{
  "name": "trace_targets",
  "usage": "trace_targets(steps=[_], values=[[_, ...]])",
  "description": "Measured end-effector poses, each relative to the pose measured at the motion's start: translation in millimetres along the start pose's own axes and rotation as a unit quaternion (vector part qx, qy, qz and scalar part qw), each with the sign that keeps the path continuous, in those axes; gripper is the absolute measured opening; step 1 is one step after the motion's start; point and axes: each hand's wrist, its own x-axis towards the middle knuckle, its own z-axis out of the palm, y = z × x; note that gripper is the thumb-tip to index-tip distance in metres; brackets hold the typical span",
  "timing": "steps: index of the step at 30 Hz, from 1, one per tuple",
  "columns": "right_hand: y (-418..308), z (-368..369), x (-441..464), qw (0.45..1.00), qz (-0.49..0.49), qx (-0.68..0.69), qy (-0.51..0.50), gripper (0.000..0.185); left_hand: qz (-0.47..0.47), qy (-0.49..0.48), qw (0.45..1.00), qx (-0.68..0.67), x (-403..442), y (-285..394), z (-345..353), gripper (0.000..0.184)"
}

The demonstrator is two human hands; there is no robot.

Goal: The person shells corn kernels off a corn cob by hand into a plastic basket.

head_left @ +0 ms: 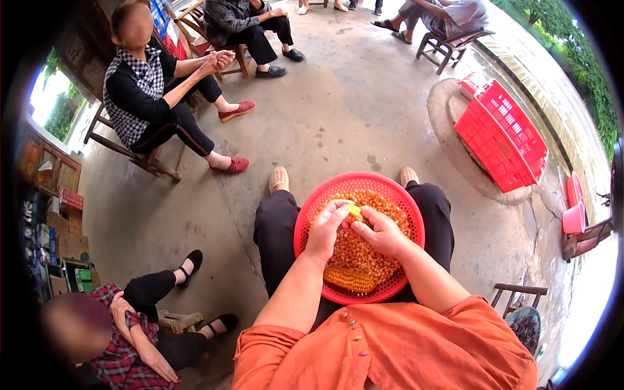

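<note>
A red perforated plastic basket (418, 229) rests on my lap between my knees. Loose orange corn kernels (374, 252) fill much of it, and an ear of corn (349, 279) lies on them at the near side. Over the kernels, my left hand (327, 229) and my right hand (380, 232) meet, both closed around a yellow corn cob (354, 211). Only a short bright part of that cob shows between the fingers; the rest is hidden.
Beyond my right knee, a red plastic crate (504, 133) stands on the concrete floor (338, 123). Several people sit around on wooden chairs, one (146, 91) at the upper left and another (130, 325) at the lower left. A pink bucket (574, 219) is at the far right.
</note>
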Motion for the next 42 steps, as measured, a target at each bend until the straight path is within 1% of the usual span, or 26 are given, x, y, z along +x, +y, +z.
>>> trace_targets(steps=[2,4,6,10,12,14,16,20,23,26,27,28,30,32,33,35,36,38,42], values=[[-4.6,0.0,-1.2,1.0,0.009,-0.023,0.004,0.027,-0.004,0.005,1.0,0.011,0.5,-0.1,-0.4,0.019],[-0.2,0.5,-1.9,0.997,-0.015,-0.079,0.015,0.025,-0.009,0.009,1.0,0.022,1.1,-0.3,0.1,0.019],[-0.2,-0.3,-1.6,0.996,-0.013,-0.086,0.013,0.024,0.016,0.011,0.999,0.049,0.7,-0.6,1.4,0.019],[-12.1,-1.1,-3.3,0.994,-0.006,-0.109,0.015,0.023,0.029,0.0,0.998,0.062,0.5,-4.9,-1.1,0.021],[-4.6,-0.1,-1.7,0.993,-0.013,-0.112,0.018,0.023,0.061,0.001,0.992,0.107,0.3,-6.4,-0.7,0.023],[-0.9,-0.1,-1.3,0.993,-0.021,-0.116,0.022,0.024,0.064,-0.006,0.992,0.111,0.9,-8.3,-2.8,0.024],[-3.0,-0.2,-1.5,0.993,-0.012,-0.118,0.017,0.027,0.065,-0.012,0.991,0.114,-0.4,-9.8,-2.9,0.025],[-1.7,-0.6,-1.9,0.993,-0.002,-0.12,0.014,0.028,0.071,-0.026,0.988,0.134,-1.1,-8.6,-2.7,0.027],[1.9,-1.2,-1.4,0.994,-0.013,-0.105,0.011,0.028,0.083,-0.025,0.985,0.147,1.0,-12.1,-4.1,0.028],[1.0,-0.8,-1.2,0.995,-0.021,-0.093,0.024,0.025,0.091,-0.001,0.981,0.173,1.4,-14.6,-3.6,0.033],[0.3,-0.4,-0.8,0.999,0.042,-0.009,0.005,0.024,0.091,0.007,0.983,0.159,0.6,-14.8,-1.8,0.036],[-0.4,-0.5,-0.1,0.992,0.104,0.075,-0.014,0.023,0.092,0.015,0.985,0.145,0.4,-13.7,0.2,0.04],[-0.7,-1.0,0.6,0.992,0.093,0.085,-0.004,0.022,0.089,0.0,0.983,0.158,-1.5,-7.6,0.6,0.042],[-4.9,-3.1,0.1,0.99,0.112,0.086,-0.005,0.024,0.032,-0.014,0.997,0.064,-1.6,-5.3,0.2,0.04],[-2.7,-2.6,0.5,0.99,0.111,0.086,-0.004,0.024,0.031,-0.015,0.997,0.065,-0.5,-5.8,-1.4,0.04],[4.5,-0.6,1.5,0.996,0.067,0.013,0.064,0.031,-0.012,-0.007,0.999,0.029,2.1,-8.8,-5.1,0.038],[5.2,-0.6,1.0,0.996,0.068,0.013,0.064,0.031,-0.013,-0.007,0.999,0.029,0.5,-8.3,-3.2,0.038],[5.7,-1.5,1.4,0.992,0.005,-0.074,0.106,0.042,-0.008,0.0,0.999,0.048,-3.6,-5.4,3.5,0.034],[6.6,1.2,0.9,0.988,-0.031,-0.086,0.125,0.046,0.011,-0.017,1.0,0.015,-4.4,-5.7,11.7,0.035]])
